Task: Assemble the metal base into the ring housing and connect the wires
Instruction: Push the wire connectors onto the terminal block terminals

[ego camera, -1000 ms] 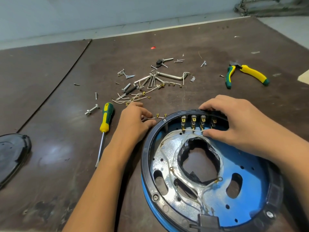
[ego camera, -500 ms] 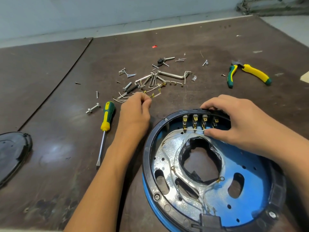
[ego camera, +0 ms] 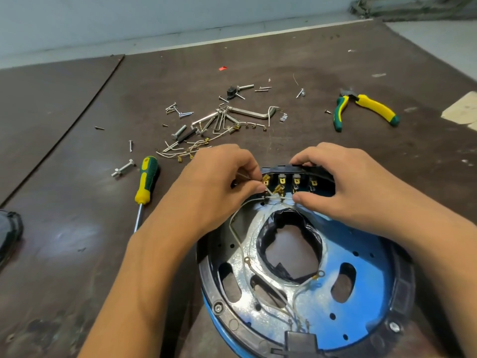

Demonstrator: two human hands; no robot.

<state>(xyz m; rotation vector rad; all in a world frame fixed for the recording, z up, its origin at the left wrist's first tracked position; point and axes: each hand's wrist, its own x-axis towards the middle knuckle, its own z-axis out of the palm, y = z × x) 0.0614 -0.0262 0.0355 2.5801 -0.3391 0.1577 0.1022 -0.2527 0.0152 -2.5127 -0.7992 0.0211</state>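
Two-handed, I'm pinching a thin white wire (ego camera: pixel 268 193) at the far brass terminals (ego camera: pixel 296 180) with my left hand (ego camera: pixel 219 187), my right hand (ego camera: pixel 348 187) gripping the black plastic ring housing (ego camera: pixel 232 324) steady around its shiny metal base (ego camera: pixel 320 303).

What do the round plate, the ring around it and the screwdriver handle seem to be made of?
Round plate: bare metal, perhaps steel or aluminium, polished; it mirrors light and a blue colour. Ring: probably moulded plastic, black and matt, since its surface is dull and even. Screwdriver handle: plastic or rubber, yellow and green, with a soft sheen.
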